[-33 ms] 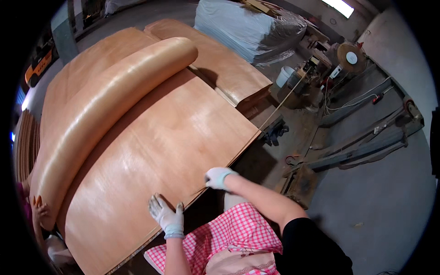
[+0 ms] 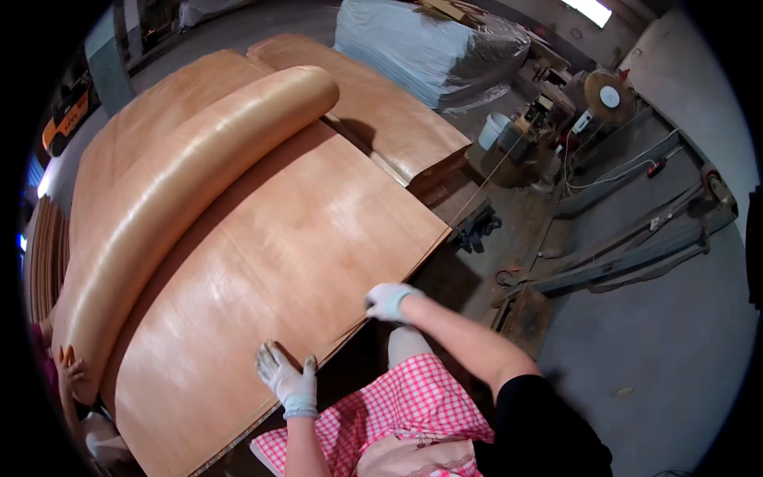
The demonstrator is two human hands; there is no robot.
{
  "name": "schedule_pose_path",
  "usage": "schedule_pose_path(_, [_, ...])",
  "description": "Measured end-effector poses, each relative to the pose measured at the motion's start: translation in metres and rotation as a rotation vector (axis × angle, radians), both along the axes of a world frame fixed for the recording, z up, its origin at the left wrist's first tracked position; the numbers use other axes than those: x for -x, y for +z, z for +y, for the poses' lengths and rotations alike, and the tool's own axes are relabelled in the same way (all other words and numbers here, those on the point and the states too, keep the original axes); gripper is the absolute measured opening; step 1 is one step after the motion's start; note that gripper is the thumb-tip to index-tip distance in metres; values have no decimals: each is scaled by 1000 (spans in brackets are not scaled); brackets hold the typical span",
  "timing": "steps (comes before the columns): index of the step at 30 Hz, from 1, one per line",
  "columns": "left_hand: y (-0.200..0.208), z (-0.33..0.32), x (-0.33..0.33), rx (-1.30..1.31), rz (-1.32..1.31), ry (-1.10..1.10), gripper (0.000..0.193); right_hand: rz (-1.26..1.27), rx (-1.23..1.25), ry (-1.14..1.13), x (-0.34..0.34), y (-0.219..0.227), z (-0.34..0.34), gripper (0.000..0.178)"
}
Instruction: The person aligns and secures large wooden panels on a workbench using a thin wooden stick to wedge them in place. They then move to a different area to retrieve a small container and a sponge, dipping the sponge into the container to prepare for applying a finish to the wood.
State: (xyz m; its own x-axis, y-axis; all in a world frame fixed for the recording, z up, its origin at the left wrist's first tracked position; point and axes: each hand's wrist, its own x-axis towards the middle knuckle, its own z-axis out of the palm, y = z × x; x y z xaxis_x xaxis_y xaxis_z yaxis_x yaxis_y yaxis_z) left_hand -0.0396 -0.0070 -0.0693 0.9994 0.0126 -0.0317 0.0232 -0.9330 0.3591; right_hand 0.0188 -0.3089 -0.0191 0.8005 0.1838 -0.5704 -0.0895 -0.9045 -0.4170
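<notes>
A broad, thin wood veneer sheet (image 2: 278, 246) lies on top of a stack, its near edge running in front of me. My left hand (image 2: 284, 380), in a pale work glove with dirty fingertips, rests flat on the sheet near this edge, fingers spread. Farther right, my gloved right hand (image 2: 388, 303) is closed at the same edge, its fingers curled in a pinch. Beside it a narrow strip of the edge stands slightly raised and runs toward the fingers. Beyond both hands, a thick bent-over roll of veneer (image 2: 199, 159) lies across the stack.
At the far left another person's hand (image 2: 73, 371) touches the roll's end. Another veneer stack (image 2: 381, 119) stands behind, near a plastic-wrapped pile (image 2: 421, 56). To the right are a white bucket (image 2: 493, 129), a machine with a round disc (image 2: 608, 97) and a metal frame (image 2: 620, 274).
My right hand has shifted slightly right and away from me along the veneer's edge. My left hand stays nearly in place on the sheet.
</notes>
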Motion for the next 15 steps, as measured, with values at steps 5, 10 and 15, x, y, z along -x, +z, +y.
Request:
schedule_pose_path(5, [-3, 1, -1, -34, 16, -26, 101, -113, 171, -195, -24, 5, -205, 30])
schedule_pose_path(10, [-8, 7, 0, -80, 7, -41, 96, -137, 353, -254, -51, -8, -259, 29])
schedule_pose_path(15, [-8, 11, 1, -72, -10, -44, 96, -103, 368, -366, -67, -46, -268, 31])
